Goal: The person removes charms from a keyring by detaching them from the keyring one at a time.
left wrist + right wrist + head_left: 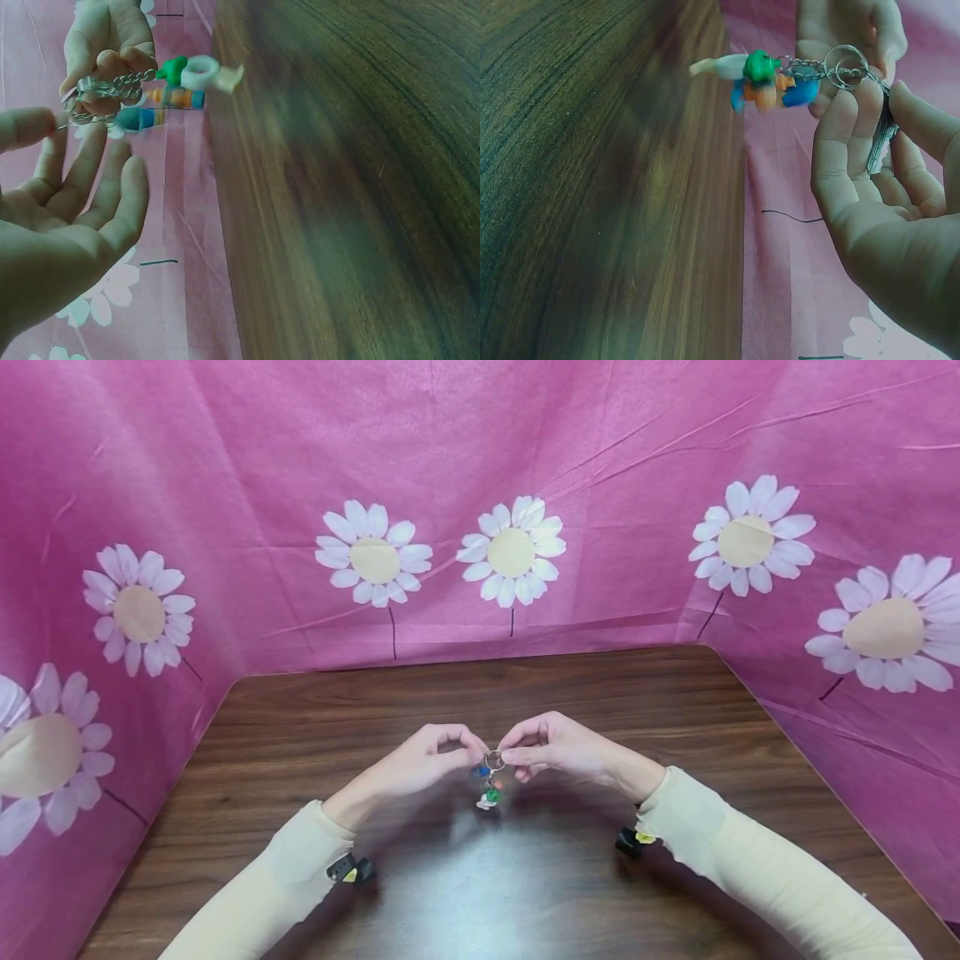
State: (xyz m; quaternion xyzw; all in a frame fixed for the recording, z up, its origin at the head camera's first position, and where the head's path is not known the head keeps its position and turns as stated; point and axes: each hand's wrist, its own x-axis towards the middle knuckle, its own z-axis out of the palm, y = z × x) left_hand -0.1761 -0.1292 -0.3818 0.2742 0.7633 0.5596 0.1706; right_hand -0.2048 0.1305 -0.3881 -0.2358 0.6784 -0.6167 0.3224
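Over the middle of the wooden table [570, 693] my two hands meet at a small metal key ring [493, 760]. My left hand [472, 752] pinches the ring from the left between thumb and forefinger, and its other fingers are loosely spread in the left wrist view [60, 124]. My right hand [510, 753] pinches it from the right, and a flat metal piece [879, 146] lies between its fingers. Short chains hang from the ring [844, 60] with small colourful charms [487, 792]: green and white [191, 73], orange, and blue [802, 90]. The charms hang just above the tabletop.
Pink cloth with white daisies [510, 552] walls in the table at the back and on both sides. Cream sleeves cover both forearms, and a small black wrist camera [348, 868] sits under each. Bare dark wood surrounds the hands.
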